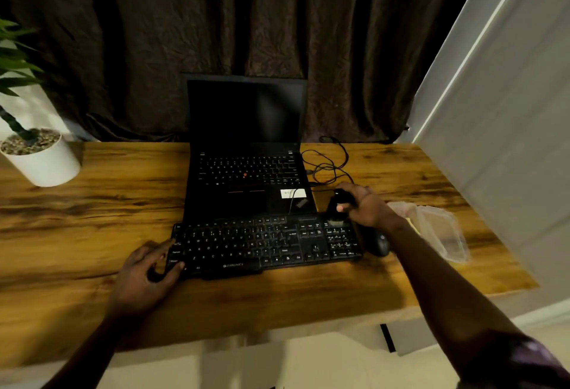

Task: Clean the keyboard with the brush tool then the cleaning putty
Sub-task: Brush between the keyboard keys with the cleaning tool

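- Left end of keyboard is gripped by left hand.
- By right hand, brush tool is clasped, bristles at number pad's top.
- Nearby, clear container; something yellow seen through it.

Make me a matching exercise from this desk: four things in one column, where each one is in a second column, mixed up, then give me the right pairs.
Things
1. brush tool
2. mouse
3. plant pot
4. clear plastic container

Places
A. just beside the right end of the keyboard
B. by the right edge of the desk
C. gripped in the right hand, at the keyboard's far right corner
D. far left corner of the desk

Pairs: 1-C, 2-A, 3-D, 4-B
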### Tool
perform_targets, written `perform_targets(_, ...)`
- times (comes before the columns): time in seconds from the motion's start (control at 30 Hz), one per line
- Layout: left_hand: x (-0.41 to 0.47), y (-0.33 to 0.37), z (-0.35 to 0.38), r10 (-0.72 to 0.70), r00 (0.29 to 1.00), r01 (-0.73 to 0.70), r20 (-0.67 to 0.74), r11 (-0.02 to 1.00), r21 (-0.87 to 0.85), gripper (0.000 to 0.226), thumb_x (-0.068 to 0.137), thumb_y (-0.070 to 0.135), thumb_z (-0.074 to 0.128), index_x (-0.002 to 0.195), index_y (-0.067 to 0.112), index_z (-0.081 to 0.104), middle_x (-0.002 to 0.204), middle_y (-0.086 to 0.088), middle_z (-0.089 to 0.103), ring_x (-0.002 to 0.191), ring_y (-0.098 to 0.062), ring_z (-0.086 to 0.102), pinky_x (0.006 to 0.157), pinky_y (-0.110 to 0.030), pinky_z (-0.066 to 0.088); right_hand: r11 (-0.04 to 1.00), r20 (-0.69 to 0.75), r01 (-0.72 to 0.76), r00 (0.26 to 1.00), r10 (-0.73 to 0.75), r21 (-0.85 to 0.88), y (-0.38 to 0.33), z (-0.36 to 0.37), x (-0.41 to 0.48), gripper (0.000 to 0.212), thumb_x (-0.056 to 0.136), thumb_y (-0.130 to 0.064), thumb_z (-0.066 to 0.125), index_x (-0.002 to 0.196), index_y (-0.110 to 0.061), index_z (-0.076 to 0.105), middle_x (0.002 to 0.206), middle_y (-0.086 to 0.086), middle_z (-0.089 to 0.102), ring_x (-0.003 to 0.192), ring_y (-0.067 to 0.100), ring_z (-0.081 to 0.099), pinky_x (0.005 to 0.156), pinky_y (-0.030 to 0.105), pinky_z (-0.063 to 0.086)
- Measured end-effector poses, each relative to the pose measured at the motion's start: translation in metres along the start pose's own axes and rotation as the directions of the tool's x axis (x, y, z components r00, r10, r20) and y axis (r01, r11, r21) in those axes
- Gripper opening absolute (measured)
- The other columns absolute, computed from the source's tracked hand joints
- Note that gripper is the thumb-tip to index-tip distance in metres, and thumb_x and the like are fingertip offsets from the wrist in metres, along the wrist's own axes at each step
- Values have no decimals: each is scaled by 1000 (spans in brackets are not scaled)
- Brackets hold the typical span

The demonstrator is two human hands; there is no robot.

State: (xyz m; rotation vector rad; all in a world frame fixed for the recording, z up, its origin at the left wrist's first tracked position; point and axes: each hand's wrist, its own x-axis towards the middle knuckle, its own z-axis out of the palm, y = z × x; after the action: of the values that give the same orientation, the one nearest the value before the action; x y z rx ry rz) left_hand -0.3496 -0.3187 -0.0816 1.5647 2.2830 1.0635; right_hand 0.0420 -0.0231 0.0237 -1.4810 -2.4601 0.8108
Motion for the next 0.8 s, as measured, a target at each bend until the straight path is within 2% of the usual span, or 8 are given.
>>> perform_targets(0.07,0,-3,1,-8,1000,8,11,1000,6,74,76,67,53,133,22,64,98,2,55,95,-20,54,85,-35,44,999,16,28,999,-29,31,-9,9,-1,50,90,-23,70,132,-43,53,126,6,61,112,28,62,92,39,55)
perform_targets(0.2,1,-10,1,-35,999,35,29,999,19,72,76,70,52,135,30,61,98,5,55,97,-19,54,85,-37,45,999,15,12,1000,-12,41,1,-2,-7,43,92,-6,69,129,-26,57,115,5,60,105,26,61,75,27,52)
perform_targets(0.37,1,-5,0,-1,1000,0,10,1000,17,74,76,68,52,134,23,63,100,0,56,97,-18,51,86,-36,43,999,-43,-25,999,23,-38,28,-20,-13,47,86,-13,72,111,-47,53,116,11,67,107,34,65,91,50,58)
perform_targets(0.5,0,-1,0,21,1000,-20,-16,1000,19,75,76,66,51,133,20,64,102,-2,58,96,-13,47,87,-34,41,1000,-35,-5,999,6,29,0,-9,-20,47,91,-13,70,128,-38,56,119,8,59,107,28,60,80,39,57)
perform_targets(0.6,0,-8,2,25,1000,-25,0,999,21,72,78,67,53,134,23,63,100,2,56,97,-18,53,87,-38,45,997,0,24,1000,-24,74,-13,9,-15,42,93,-14,69,125,-38,56,116,5,59,100,22,61,75,38,60)
perform_targets(0.7,2,-15,5,38,999,-38,0,999,19,69,79,67,54,134,26,62,96,6,54,98,-22,56,88,-41,48,997,33,26,999,-29,77,-14,13,-12,43,94,-8,68,124,-35,54,113,2,58,94,16,60,65,23,50)
perform_targets(0.73,2,-16,5,33,999,-32,-3,999,22,69,79,67,54,134,26,62,97,6,53,98,-21,55,88,-41,48,997,30,-3,1000,1,72,-10,11,-11,45,93,-8,68,125,-37,54,115,4,58,97,20,60,67,24,51)
perform_targets(0.8,2,-18,6,33,999,-33,-7,999,30,69,79,67,53,134,26,62,97,5,53,99,-22,55,88,-41,47,999,15,-35,999,34,32,-1,1,-16,53,91,-11,69,124,-49,52,122,10,58,106,29,60,76,37,58)
